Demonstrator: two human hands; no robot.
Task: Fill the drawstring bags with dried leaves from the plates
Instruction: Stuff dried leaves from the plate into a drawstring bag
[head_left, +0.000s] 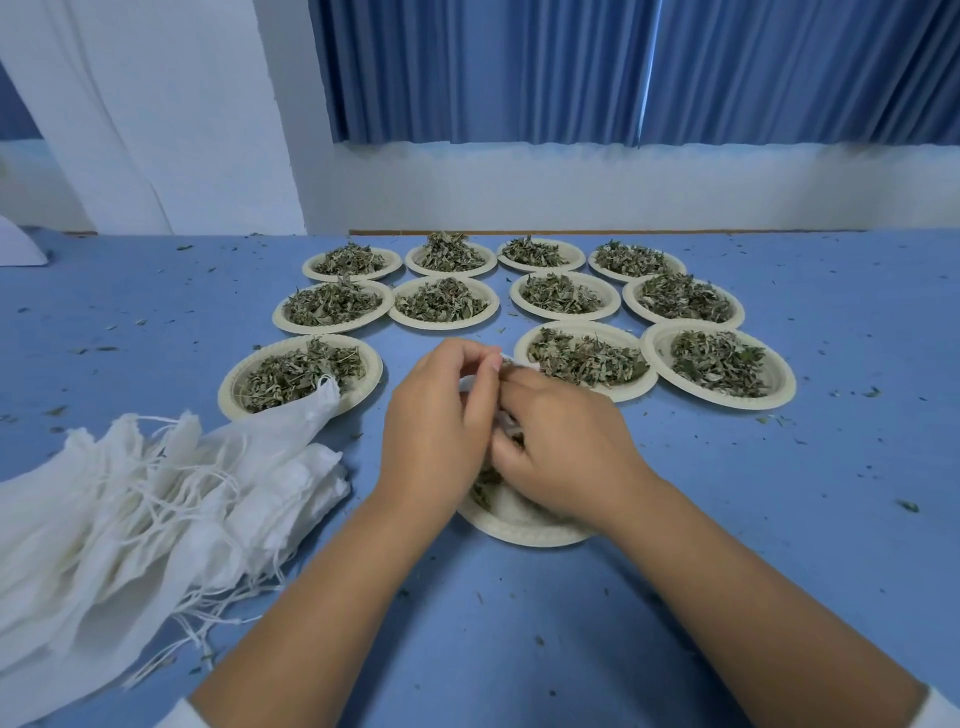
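- Two bare forearms reach in from the bottom edge across a blue table (727, 519) and meet at its middle.
- The left hand (441, 415) has curled fingers that pinch the upper edge of a white drawstring bag (469, 383).
- The right hand (561, 447) touches the left, with its fingers curled in against the same bag. Most of the bag is hidden between the hands.
- Both hands are above a near paper plate (524, 527). A few dried leaves (483, 491) show in it, under the left wrist.
- To the left lies a pile of empty bags (156, 519) with their strings tangled. The farthest bag's corner rests on the rim of a filled plate (234, 382).
- Beyond the hands, eleven plates of leaves (566, 295) stand in three rows, three nearest and then four and four.
- Leaf crumbs (908, 505) are scattered over the table.
- At the back are a white wall and blue curtains (519, 67).
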